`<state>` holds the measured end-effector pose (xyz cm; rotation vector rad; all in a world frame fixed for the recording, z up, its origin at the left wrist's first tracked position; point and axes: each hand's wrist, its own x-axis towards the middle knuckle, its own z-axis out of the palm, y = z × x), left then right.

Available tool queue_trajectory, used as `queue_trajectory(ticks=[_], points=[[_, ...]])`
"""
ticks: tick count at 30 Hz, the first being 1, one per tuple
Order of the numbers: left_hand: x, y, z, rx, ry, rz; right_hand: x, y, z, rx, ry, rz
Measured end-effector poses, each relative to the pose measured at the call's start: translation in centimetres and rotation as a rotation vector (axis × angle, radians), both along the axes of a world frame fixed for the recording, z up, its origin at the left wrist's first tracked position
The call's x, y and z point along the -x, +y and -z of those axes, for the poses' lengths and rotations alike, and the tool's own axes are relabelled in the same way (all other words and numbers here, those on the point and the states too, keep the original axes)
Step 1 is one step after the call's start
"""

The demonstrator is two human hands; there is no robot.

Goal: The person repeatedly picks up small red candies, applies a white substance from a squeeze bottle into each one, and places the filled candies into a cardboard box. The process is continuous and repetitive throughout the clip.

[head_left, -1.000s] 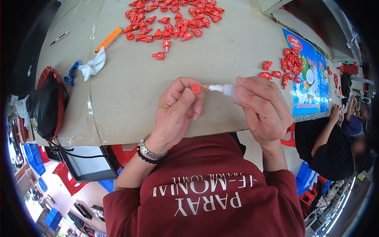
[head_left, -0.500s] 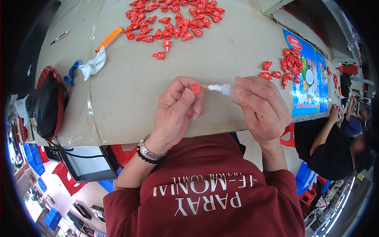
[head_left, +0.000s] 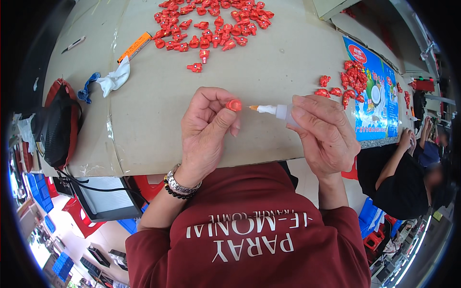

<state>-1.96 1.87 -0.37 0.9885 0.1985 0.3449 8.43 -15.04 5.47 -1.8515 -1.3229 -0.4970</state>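
Observation:
My left hand (head_left: pixel 205 132) pinches a small red plastic part (head_left: pixel 234 104) between thumb and forefinger above the table's near edge. My right hand (head_left: pixel 322 135) grips a small white squeeze bottle (head_left: pixel 277 111) with an orange needle tip that points left, a short gap from the red part. A large heap of the same red parts (head_left: pixel 211 25) lies at the far middle of the table, and a smaller group (head_left: pixel 346 79) lies to the right.
The beige table (head_left: pixel 144 120) holds an orange-handled tool (head_left: pixel 135 46), a white rag (head_left: pixel 114 79) with a blue scrap, and a pen (head_left: pixel 73 44). A black and red bag (head_left: pixel 56 126) sits at the left edge. Another person (head_left: pixel 408 177) sits at right beside a blue printed sheet (head_left: pixel 374 96).
The bottle's tip has drawn back slightly from the red part; both hands otherwise hold their places.

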Motion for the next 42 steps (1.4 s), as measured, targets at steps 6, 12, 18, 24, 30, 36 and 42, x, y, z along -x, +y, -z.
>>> queue_trajectory(ticks=[6, 12, 18, 24, 30, 36, 42], points=[[0.03, -0.01, -0.04, -0.029, -0.029, -0.017, -0.05, -0.07, 0.3, 0.003, -0.004, 0.007], [0.12, -0.05, -0.12, -0.02, -0.038, -0.031, -0.11, 0.06, 0.35, -0.001, -0.012, -0.006], [0.12, 0.19, 0.11, -0.066, -0.033, -0.047, -0.01, 0.14, 0.04, 0.005, -0.015, -0.026], [0.23, 0.24, 0.13, -0.08, -0.058, -0.061, 0.31, 0.27, -0.44, -0.005, 0.005, -0.018], [0.28, 0.29, 0.21, -0.108, -0.077, -0.069, 0.26, 0.54, 0.14, -0.044, -0.015, -0.03], [0.31, 0.19, 0.16, -0.077, -0.088, -0.079, 0.11, 0.13, -0.09, 0.004, -0.006, -0.054], [0.39, -0.08, -0.22, 0.164, 0.022, 0.011, -0.1, -0.28, 0.3, -0.055, 0.074, 0.022]])
